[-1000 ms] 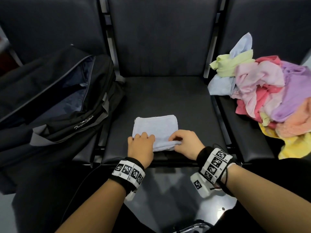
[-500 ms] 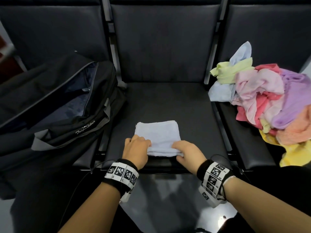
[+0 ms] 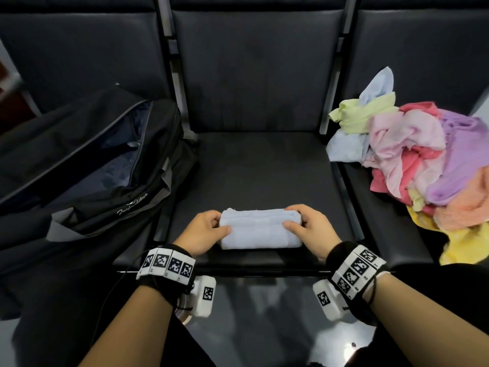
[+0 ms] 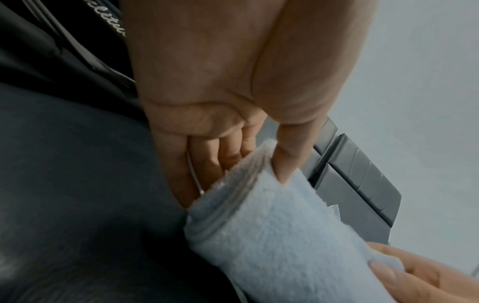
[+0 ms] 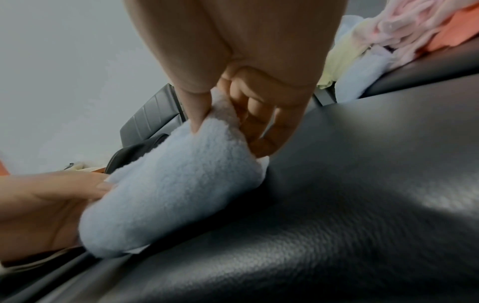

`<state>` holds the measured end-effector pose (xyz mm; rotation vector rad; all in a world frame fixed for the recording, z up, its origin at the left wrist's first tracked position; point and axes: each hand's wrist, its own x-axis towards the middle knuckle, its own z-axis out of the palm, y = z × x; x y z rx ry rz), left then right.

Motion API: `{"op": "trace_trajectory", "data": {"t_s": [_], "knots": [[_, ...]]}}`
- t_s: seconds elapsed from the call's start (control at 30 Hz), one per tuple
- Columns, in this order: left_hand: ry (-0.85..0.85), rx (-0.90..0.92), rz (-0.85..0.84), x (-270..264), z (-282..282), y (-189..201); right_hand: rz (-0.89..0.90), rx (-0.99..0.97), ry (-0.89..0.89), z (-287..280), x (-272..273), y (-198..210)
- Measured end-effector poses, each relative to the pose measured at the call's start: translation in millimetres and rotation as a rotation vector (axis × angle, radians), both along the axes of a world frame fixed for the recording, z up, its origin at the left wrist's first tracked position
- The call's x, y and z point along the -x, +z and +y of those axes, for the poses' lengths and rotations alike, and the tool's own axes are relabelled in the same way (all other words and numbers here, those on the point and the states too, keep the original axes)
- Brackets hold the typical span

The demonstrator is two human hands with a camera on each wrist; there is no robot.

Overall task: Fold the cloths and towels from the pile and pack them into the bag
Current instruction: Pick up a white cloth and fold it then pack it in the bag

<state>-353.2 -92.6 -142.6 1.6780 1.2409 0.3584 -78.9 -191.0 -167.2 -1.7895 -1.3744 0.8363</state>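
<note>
A pale blue towel [image 3: 260, 229], folded into a narrow thick bundle, lies on the front part of the middle black seat [image 3: 264, 168]. My left hand [image 3: 209, 229] grips its left end, thumb on top and fingers behind, as the left wrist view shows on the towel [image 4: 279, 235]. My right hand [image 3: 304, 225] grips the right end the same way, with the towel [image 5: 176, 184] pinched between thumb and fingers. The open black bag [image 3: 87, 165] sits on the left seat. The pile of coloured cloths [image 3: 423, 160] lies on the right seat.
Seat backs rise behind all three seats. Metal dividers [image 3: 346, 197] separate the middle seat from its neighbours. A glossy dark floor [image 3: 264, 313] lies below the seat's front edge, between my forearms.
The flat square towel has been folded over once more into a narrow bundle. Both hands have moved from its near edge to its two ends and now grip them.
</note>
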Motion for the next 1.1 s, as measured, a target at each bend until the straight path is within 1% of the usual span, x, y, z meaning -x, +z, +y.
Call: {"op": "trace_trajectory", "data": {"t_s": [0.17, 0.27, 0.33, 0.47, 0.53, 0.67, 0.77, 0.83, 0.9, 0.97, 1.03, 1.1], "knots": [[0.105, -0.021, 0.024, -8, 9, -14, 0.014, 0.033, -0.123, 17, 3, -9], [0.162, -0.040, 0.064, -11, 15, -24, -0.057, 0.096, -0.167, 29, 2, -15], [0.195, -0.029, 0.091, -12, 17, -27, -0.132, 0.184, -0.139, 34, 0, -17], [0.241, -0.010, 0.132, -15, 15, -30, -0.179, 0.329, -0.013, 38, -5, -18], [0.252, -0.005, 0.155, -15, 14, -31, -0.194, 0.353, 0.020, 39, -6, -16], [0.244, 0.047, 0.159, -15, 11, -30, -0.193, 0.348, 0.031, 35, -4, -13], [0.241, 0.079, 0.166, -14, 5, -28, -0.126, 0.324, 0.018, 29, -4, -8], [0.257, 0.102, 0.139, -16, 0, -24, -0.071, 0.291, 0.011, 25, -5, 1], [0.243, 0.039, 0.168, -16, -2, -20, -0.037, 0.231, 0.026, 23, -3, 13], [0.181, -0.082, 0.192, -16, -3, -15, -0.002, 0.127, 0.046, 22, 3, 31], [0.073, -0.147, 0.116, -18, -5, -1, -0.019, 0.017, 0.094, 23, 12, 52], [-0.075, -0.170, 0.034, -22, -8, 16, -0.090, -0.049, 0.191, 27, 23, 74]]}}
